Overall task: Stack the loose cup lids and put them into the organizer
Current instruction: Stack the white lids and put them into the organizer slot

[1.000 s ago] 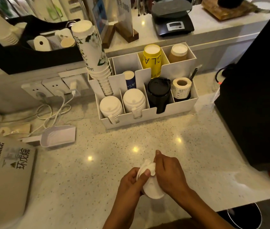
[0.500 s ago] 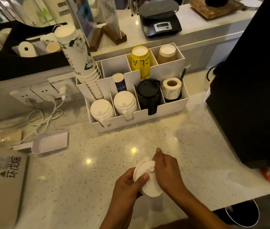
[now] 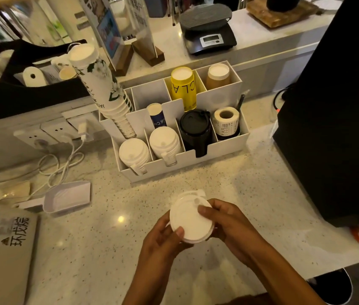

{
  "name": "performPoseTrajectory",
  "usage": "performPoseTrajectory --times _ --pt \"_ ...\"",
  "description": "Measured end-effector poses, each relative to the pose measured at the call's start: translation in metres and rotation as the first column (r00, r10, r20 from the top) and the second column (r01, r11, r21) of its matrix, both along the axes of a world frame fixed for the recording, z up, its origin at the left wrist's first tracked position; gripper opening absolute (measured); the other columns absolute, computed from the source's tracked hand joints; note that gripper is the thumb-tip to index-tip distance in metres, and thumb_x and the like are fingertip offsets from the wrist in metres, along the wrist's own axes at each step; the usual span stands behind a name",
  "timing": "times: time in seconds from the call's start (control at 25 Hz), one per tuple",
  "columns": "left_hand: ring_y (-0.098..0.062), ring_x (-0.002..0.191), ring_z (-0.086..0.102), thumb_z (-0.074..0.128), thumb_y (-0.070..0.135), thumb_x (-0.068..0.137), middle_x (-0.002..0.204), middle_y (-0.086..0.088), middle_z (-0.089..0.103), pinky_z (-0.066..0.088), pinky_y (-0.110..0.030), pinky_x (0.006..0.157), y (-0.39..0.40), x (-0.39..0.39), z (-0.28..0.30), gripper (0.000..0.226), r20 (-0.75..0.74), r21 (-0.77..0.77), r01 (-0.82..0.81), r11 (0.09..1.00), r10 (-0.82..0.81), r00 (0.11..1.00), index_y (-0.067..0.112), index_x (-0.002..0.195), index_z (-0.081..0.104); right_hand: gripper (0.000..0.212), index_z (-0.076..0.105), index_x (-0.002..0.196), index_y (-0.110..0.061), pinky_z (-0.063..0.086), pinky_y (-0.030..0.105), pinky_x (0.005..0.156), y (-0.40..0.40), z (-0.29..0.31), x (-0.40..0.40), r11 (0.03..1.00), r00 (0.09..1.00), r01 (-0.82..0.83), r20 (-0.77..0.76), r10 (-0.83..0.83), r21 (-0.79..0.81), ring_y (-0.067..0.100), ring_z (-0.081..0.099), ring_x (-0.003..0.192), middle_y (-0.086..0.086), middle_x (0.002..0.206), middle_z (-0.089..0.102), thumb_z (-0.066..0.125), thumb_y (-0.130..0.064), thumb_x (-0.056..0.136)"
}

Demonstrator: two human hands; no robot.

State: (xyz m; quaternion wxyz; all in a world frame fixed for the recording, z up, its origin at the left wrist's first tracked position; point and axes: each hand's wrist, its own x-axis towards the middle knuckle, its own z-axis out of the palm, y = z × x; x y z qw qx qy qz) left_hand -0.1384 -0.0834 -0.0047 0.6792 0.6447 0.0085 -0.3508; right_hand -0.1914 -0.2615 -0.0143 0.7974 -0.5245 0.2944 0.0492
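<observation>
Both hands hold a small stack of white cup lids (image 3: 190, 219) above the speckled counter, near its front edge. My left hand (image 3: 163, 243) grips the stack from below left with the thumb on its rim. My right hand (image 3: 229, 223) grips it from the right, a fingertip resting on the top lid. The white organizer (image 3: 229, 144) stands farther back. Its front row holds two stacks of white lids (image 3: 133, 153) (image 3: 165, 142), black lids (image 3: 194, 130) and a label roll (image 3: 226, 119).
A leaning stack of paper cups (image 3: 101, 89), a yellow cup stack (image 3: 183, 86) and a brown one (image 3: 218, 77) fill the organizer's back. A white scoop (image 3: 66, 199) and charger cables lie at the left. A black machine (image 3: 339, 106) stands at the right, a scale (image 3: 209, 29) on the raised shelf.
The lid stack has turned from edge-on to face-up and risen slightly between my hands. The view has shifted a little, moving the organizer leftward in frame.
</observation>
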Motion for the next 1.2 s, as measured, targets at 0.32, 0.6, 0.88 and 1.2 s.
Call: performPoseTrajectory --times 0.32,0.6,0.88,1.2 --pt "-0.015 0.124 0.063 0.064 0.038 0.093 0.136 0.005 0.066 0.054 -0.037 0.099 0.029 0.031 0.013 0.044 -0.001 0.066 0.389 0.919 -0.39 0.921 0.033 0.137 0.06 0.055 0.076 0.101 -0.006 0.059 0.035 0.062 0.002 0.001 -0.009 0.976 0.979 -0.202 -0.02 0.204 0.081 0.026 0.074 0.087 0.013 0.098 0.077 0.078 -0.048 0.066" --pt "-0.027 0.089 0.077 0.078 0.041 0.069 0.097 -0.005 0.079 0.062 -0.032 0.069 0.015 0.02 -0.002 0.042 0.008 0.134 -0.04 0.99 0.039 0.999 0.027 0.108 0.075 0.043 0.075 0.114 -0.015 0.06 0.041 0.084 0.014 -0.002 -0.005 0.994 1.0 -0.008 0.023 0.005 0.107 0.03 0.072 0.106 0.013 0.114 0.075 0.075 -0.04 0.08" --pt "-0.01 0.097 0.075 0.069 0.025 0.092 0.11 0.008 0.078 0.061 -0.025 0.072 0.018 0.023 -0.007 0.022 0.132 0.232 0.018 0.972 -0.05 0.99 0.038 0.107 0.078 0.042 0.077 0.111 -0.012 0.055 0.045 0.1 0.015 -0.002 -0.009 0.997 0.997 -0.072 -0.013 0.073 0.039 0.026 0.072 0.108 0.011 0.111 0.077 0.073 -0.044 0.084" --pt "0.022 0.124 0.039 0.08 0.065 0.066 0.136 0.045 0.036 0.044 0.0 0.082 -0.01 0.01 -0.003 0.089 0.485 0.466 0.064 0.882 -0.315 0.816 0.058 0.14 0.03 0.03 0.08 0.095 -0.013 0.059 0.027 0.082 0.021 -0.005 0.0 0.997 0.998 0.058 0.011 -0.059 0.048 0.023 0.075 0.097 0.01 0.097 0.079 0.073 -0.04 0.084"
